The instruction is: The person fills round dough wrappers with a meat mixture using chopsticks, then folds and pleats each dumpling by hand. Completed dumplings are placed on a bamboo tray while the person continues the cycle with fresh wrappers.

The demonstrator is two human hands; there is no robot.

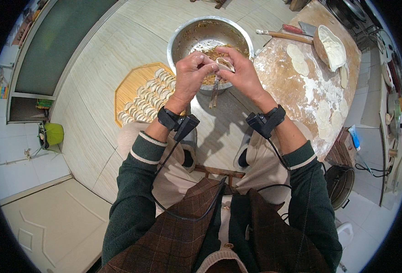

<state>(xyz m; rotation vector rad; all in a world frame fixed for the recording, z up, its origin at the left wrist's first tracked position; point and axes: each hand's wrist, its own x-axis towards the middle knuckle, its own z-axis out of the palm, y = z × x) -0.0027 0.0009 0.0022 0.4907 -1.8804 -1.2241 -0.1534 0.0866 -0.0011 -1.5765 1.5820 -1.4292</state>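
Note:
Above a steel bowl (210, 19) of minced filling (218, 51), my two hands meet around one folded dumpling (225, 64). My left hand (194, 70) pinches its near end between thumb and fingers. Around the dumpling's other side curl the thumb and fingers of my right hand (240, 70). A pair of chopsticks (214, 94) leans out over the bowl's near rim, below my fingers. To the left lies a yellow slatted tray (129, 85) carrying rows of shaped dumplings (149, 94); my left forearm hides part of it.
At right, a floured wooden board (286, 92) bears several dough wrappers (324, 114), a bowl of flour (334, 47), a rolling pin (286, 36) and a red-handled cleaver (306, 29). Black cables (183, 218) run from both wrist straps. A metal pot (339, 184) stands on the floor, lower right.

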